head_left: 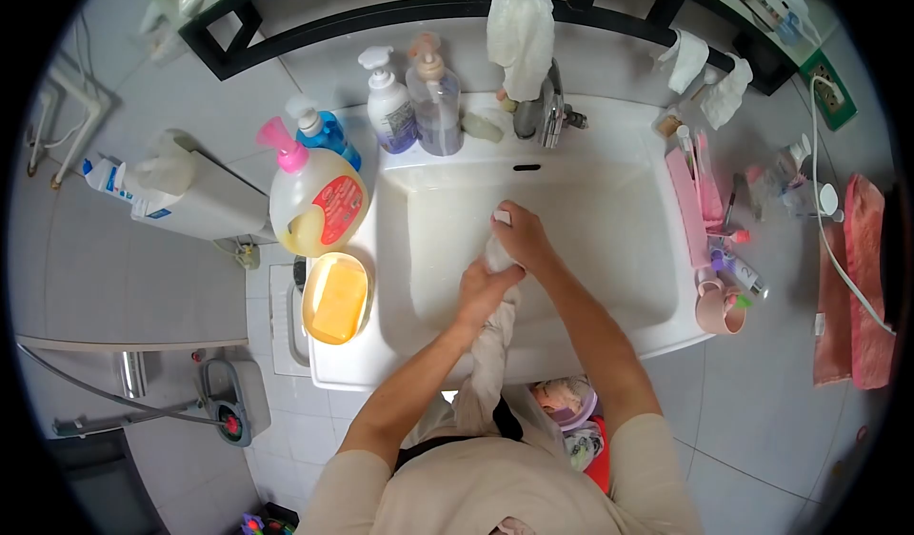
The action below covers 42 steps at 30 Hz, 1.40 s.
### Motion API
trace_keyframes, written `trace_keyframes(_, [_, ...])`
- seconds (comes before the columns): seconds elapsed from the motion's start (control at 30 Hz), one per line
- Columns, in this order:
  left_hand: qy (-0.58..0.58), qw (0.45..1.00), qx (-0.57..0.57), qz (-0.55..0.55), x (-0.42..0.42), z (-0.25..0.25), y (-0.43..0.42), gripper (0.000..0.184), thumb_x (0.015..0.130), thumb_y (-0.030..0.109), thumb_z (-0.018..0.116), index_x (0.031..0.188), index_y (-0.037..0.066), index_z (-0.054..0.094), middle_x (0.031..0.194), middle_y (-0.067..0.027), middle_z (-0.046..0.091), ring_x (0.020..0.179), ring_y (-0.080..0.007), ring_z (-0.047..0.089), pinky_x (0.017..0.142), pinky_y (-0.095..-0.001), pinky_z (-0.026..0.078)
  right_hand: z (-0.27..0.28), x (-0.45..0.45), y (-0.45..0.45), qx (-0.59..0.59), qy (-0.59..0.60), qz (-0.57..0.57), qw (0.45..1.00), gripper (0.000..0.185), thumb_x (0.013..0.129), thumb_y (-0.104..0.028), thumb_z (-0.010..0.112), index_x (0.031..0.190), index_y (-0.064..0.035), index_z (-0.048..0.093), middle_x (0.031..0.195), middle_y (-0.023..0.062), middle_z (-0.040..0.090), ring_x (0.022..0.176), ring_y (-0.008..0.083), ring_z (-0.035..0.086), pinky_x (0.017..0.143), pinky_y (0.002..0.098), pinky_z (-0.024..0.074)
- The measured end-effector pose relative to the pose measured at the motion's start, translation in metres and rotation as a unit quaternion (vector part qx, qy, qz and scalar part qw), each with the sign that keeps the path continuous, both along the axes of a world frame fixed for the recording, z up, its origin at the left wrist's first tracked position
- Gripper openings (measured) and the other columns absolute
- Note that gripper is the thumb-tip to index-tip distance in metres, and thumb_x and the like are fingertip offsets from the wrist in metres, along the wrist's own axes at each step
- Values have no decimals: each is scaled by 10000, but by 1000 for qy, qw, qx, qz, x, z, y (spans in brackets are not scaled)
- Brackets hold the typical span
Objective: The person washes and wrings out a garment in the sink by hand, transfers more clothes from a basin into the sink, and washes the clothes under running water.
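A whitish, twisted cloth (496,330) stretches from over the sink basin (609,249) back across its front edge toward my body. My left hand (484,292) is closed around the middle of the cloth. Farther up, my right hand (523,235) grips the same cloth near its far end, and a small bit of it pokes out past the fingers. Both hands are above the basin, close together, with the cloth pulled into a rope between them. The chrome faucet (550,107) stands beyond my right hand. The cloth's near end hangs down by my waist.
On the left rim stand a soap dish (307,318) with an orange soap bar (341,299) and a large pink-topped pump bottle (319,202). Two more pump bottles (388,107) line the back. A pink cup (719,308) sits at right. Behind hangs a black rack (381,16).
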<state>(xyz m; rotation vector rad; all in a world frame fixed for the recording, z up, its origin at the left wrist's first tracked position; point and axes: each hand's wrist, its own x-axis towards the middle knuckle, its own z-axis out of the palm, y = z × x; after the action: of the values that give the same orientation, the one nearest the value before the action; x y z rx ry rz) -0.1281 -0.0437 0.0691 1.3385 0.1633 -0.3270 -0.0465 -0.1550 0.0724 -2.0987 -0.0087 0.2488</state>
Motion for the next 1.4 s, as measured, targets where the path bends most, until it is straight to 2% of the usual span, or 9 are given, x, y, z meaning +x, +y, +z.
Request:
trace_keyframes(0.07, [30, 998, -56, 7, 1, 2, 8, 414, 751, 229, 685, 1067, -14, 574, 887, -87, 641, 779, -149, 604, 682, -270, 475, 24, -9, -5, 155, 120, -23, 980, 611, 774, -253, 656, 1327, -140, 424, 1102, 157, 587, 896, 197, 592, 741, 305, 470])
trace_keyframes(0.17, [141, 976, -166, -8, 1, 26, 32, 436, 774, 295, 665, 1093, 15, 565, 874, -103, 638, 752, -172, 611, 651, -274, 485, 37, -18, -28, 321, 9, -25, 947, 801, 782, -257, 672, 1434, -188, 213, 1287, 173, 444, 1003, 209, 542, 808, 308, 454])
trace_keyframes(0.37, [221, 915, -307, -143, -1, 32, 34, 607, 807, 516, 567, 1213, 73, 474, 911, -155, 612, 710, -245, 621, 556, -300, 492, 59, -33, -22, 403, 14, 101, 909, 917, 682, -159, 720, 1442, -151, 206, 1374, 149, 359, 1075, 199, 501, 899, 320, 420])
trace_keyframes(0.47, [183, 909, -338, -159, 0, 39, 31, 649, 805, 524, 559, 1252, 70, 434, 984, -169, 591, 715, -271, 627, 504, -306, 492, 82, -28, -16, 216, -77, 210, 950, 757, 646, -82, 709, 1343, -108, 416, 1312, 124, 446, 1064, 181, 507, 900, 314, 422])
trace_keyframes(0.67, [158, 909, -367, -118, -2, 55, 30, 646, 800, 380, 607, 1307, 67, 358, 1058, -158, 552, 747, -279, 630, 499, -323, 513, 57, -25, -7, 383, 6, 79, 920, 254, 727, 7, 640, 975, -45, 637, 956, 53, 610, 854, 132, 574, 787, 267, 466])
trace_keyframes(0.87, [79, 984, -132, -95, 1, 82, 16, 584, 714, 92, 659, 1234, 32, 402, 1010, -82, 561, 840, -194, 599, 667, -306, 509, 78, -18, 3, 216, 30, 147, 965, 93, 790, -38, 564, 851, -22, 632, 806, 31, 615, 741, 109, 561, 679, 260, 473])
trace_keyframes(1.07, [-16, 995, -77, -68, 5, 51, 6, 396, 697, 53, 642, 1064, -13, 511, 917, -43, 580, 823, -108, 561, 720, -241, 437, 56, -13, 8, 32, -82, 167, 982, 160, 747, -92, 480, 758, -60, 637, 709, 138, 613, 670, 259, 580, 647, 345, 466])
trace_keyframes(1.27, [-6, 999, 31, -40, -4, 41, 2, 283, 707, 80, 661, 963, -19, 592, 864, -46, 629, 805, -111, 578, 694, -267, 453, 46, -17, 18, -150, -116, 165, 968, 142, 763, -134, 506, 697, -51, 600, 680, 143, 609, 695, 316, 595, 659, 397, 471])
trace_keyframes(1.4, [10, 997, 78, 2, 0, 32, -5, 262, 702, 93, 674, 937, -14, 629, 869, -59, 642, 788, -135, 589, 689, -269, 457, 46, -18, 25, -217, -96, 136, 962, 187, 794, -185, 525, 942, -99, 600, 931, 115, 613, 890, 302, 578, 765, 450, 446])
